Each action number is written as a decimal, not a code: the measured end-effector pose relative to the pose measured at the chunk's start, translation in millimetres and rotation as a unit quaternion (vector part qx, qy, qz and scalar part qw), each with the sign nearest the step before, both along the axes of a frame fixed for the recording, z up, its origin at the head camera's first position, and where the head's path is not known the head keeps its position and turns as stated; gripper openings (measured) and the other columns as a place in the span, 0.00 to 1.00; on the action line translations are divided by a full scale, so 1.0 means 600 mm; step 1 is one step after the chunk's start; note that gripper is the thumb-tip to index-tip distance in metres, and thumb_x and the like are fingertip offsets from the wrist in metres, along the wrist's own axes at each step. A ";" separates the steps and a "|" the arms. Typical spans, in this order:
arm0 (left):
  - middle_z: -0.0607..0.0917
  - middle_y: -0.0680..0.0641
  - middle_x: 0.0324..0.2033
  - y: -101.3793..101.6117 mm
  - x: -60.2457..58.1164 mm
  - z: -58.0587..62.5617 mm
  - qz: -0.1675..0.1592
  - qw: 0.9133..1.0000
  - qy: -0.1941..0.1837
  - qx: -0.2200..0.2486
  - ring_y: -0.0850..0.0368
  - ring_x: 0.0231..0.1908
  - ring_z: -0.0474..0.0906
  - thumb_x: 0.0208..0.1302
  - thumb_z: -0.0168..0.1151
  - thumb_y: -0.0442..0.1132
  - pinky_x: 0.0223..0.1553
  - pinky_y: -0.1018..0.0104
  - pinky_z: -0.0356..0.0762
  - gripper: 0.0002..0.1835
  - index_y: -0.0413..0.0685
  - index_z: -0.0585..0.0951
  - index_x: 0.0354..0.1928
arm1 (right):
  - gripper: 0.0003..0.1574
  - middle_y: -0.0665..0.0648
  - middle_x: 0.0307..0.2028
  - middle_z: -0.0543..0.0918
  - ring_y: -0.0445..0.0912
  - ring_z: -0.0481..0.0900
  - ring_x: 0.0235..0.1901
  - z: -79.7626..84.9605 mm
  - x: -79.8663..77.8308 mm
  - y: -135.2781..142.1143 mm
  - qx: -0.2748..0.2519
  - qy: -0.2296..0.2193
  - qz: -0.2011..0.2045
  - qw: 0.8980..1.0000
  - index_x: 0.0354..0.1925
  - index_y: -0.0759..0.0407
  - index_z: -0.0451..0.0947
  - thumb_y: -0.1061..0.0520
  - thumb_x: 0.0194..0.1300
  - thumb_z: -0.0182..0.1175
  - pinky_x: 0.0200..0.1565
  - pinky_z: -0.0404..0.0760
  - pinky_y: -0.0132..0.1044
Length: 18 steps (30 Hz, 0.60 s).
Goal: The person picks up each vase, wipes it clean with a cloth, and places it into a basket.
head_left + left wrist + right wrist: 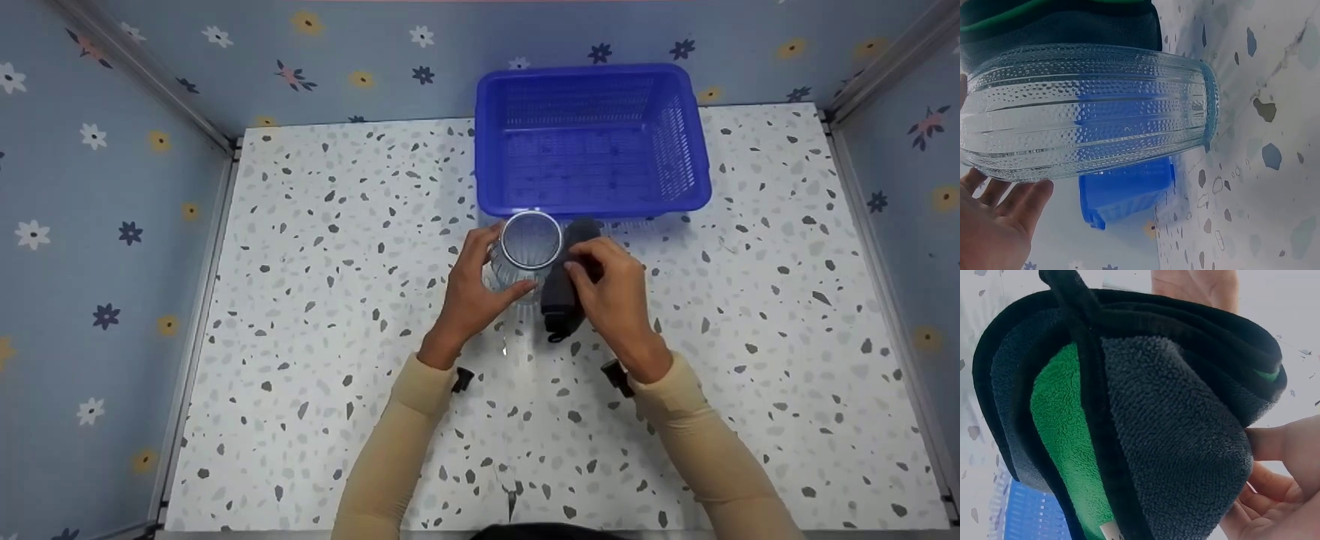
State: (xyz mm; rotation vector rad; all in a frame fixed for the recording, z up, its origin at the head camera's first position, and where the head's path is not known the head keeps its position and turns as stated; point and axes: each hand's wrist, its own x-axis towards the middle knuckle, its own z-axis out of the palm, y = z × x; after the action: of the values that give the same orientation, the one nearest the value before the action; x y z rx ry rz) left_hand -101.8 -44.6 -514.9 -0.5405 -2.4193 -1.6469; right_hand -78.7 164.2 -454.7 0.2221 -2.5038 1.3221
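Note:
A clear ribbed glass vase [532, 240] with a dimpled surface stands on the table, its round mouth facing up. My left hand [477, 289] holds it near the top, fingers on the far left side and thumb at the front. In the left wrist view the fingers [1039, 197] lie along the vase wall [1100, 112]. Just right of the vase is a folded dark grey microfiber cloth [559, 289]. My right hand [616, 289] pinches the cloth between thumb and fingers. The right wrist view shows its green inner side, black edging and a hanging loop [1069, 292].
A blue plastic basket [592, 206] with slotted walls stands behind the vase and cloth, against the back wall. Flower-patterned panels [97, 247] border the speckled white table [300, 337] at the left, back and right.

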 end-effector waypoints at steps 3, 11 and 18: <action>0.76 0.42 0.64 -0.001 -0.002 0.002 -0.005 1.000 -0.006 0.006 0.51 0.67 0.74 0.57 0.84 0.46 0.63 0.57 0.79 0.47 0.41 0.71 0.74 | 0.07 0.67 0.41 0.88 0.60 0.87 0.47 0.003 0.001 -0.001 0.012 0.002 0.000 1.000 0.42 0.72 0.86 0.72 0.65 0.70 0.53 0.85 0.53; 0.76 0.41 0.64 -0.001 -0.003 0.000 -0.003 1.000 -0.001 0.010 0.50 0.67 0.74 0.56 0.84 0.46 0.62 0.56 0.80 0.46 0.39 0.71 0.73 | 0.06 0.67 0.40 0.88 0.61 0.87 0.46 -0.009 0.006 0.002 0.026 0.000 -0.003 1.000 0.41 0.71 0.85 0.73 0.64 0.69 0.53 0.85 0.54; 0.76 0.41 0.64 -0.001 -0.004 0.001 -0.003 1.000 0.001 0.015 0.49 0.67 0.74 0.54 0.85 0.45 0.62 0.55 0.80 0.46 0.40 0.72 0.72 | 0.07 0.69 0.40 0.88 0.63 0.87 0.45 -0.049 0.011 0.009 0.025 -0.024 -0.010 0.999 0.41 0.72 0.85 0.75 0.63 0.68 0.51 0.85 0.56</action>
State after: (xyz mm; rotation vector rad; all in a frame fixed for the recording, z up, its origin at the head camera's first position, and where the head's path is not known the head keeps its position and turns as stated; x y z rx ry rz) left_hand -104.5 -45.3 -514.3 -0.5437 -2.3906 -1.6812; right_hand -72.2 169.3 -484.0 0.1770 -2.5747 1.2735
